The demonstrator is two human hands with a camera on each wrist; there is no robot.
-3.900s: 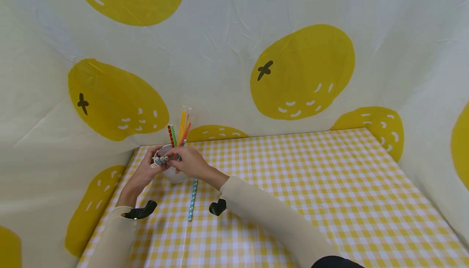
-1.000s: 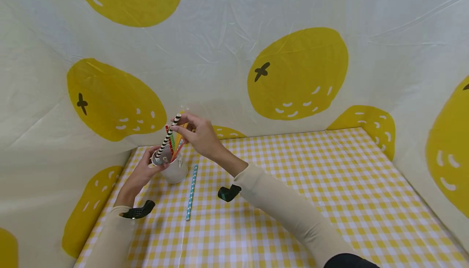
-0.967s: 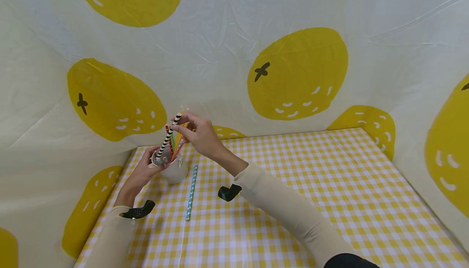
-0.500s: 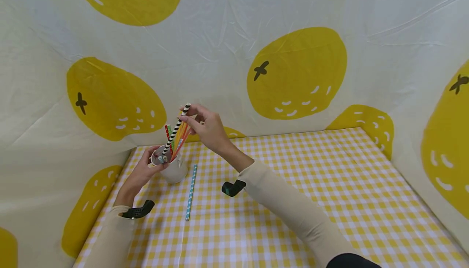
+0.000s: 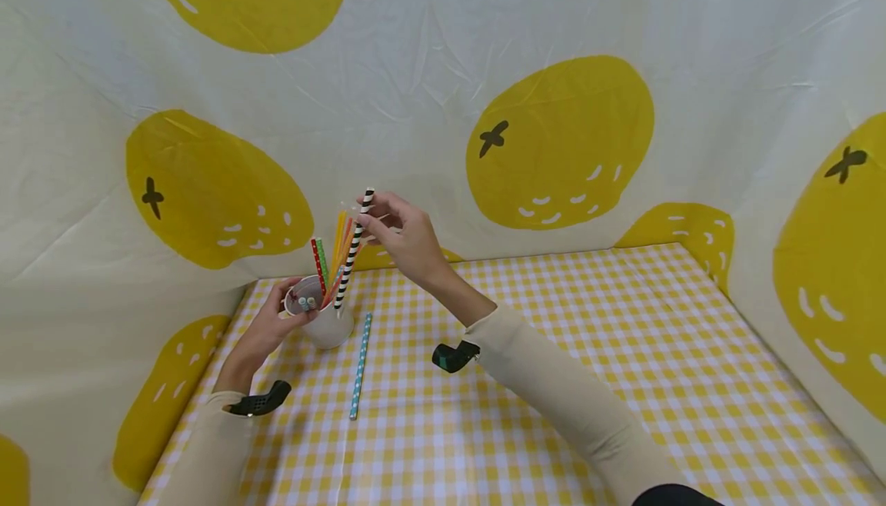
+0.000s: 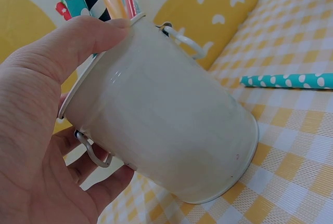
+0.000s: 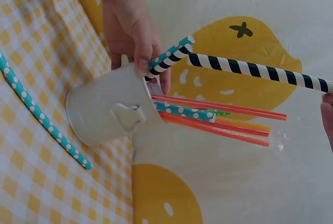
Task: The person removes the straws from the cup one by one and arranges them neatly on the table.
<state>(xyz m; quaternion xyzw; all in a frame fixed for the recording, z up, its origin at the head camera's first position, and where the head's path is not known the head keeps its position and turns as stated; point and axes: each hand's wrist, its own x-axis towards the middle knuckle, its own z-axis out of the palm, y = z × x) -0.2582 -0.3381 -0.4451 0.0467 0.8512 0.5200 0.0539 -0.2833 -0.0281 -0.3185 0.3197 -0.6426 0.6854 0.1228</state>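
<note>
My left hand (image 5: 270, 321) holds a white metal bucket (image 5: 329, 330) by its rim, tilted over the table; in the left wrist view the thumb (image 6: 78, 39) lies over the rim and the fingers pass under a small side handle. Out of the bucket stick several straws: red and green ones (image 5: 319, 260), orange ones (image 7: 239, 125), teal dotted ones (image 7: 184, 112) and a second black-striped one (image 7: 169, 63). My right hand (image 5: 411, 241) pinches a black-and-white striped paper straw (image 5: 351, 260) near its top. In the right wrist view this straw's lower end is outside the bucket's mouth.
A teal dotted straw (image 5: 361, 367) lies on the yellow checked tablecloth (image 5: 554, 352), just right of the bucket. Behind and around the table hangs a pale curtain (image 5: 415, 121) printed with big yellow fruit.
My right hand rises from the bucket's mouth with the striped straw and moves right, drawing its lower end past the rim. My left hand keeps holding the bucket in nearly the same place.
</note>
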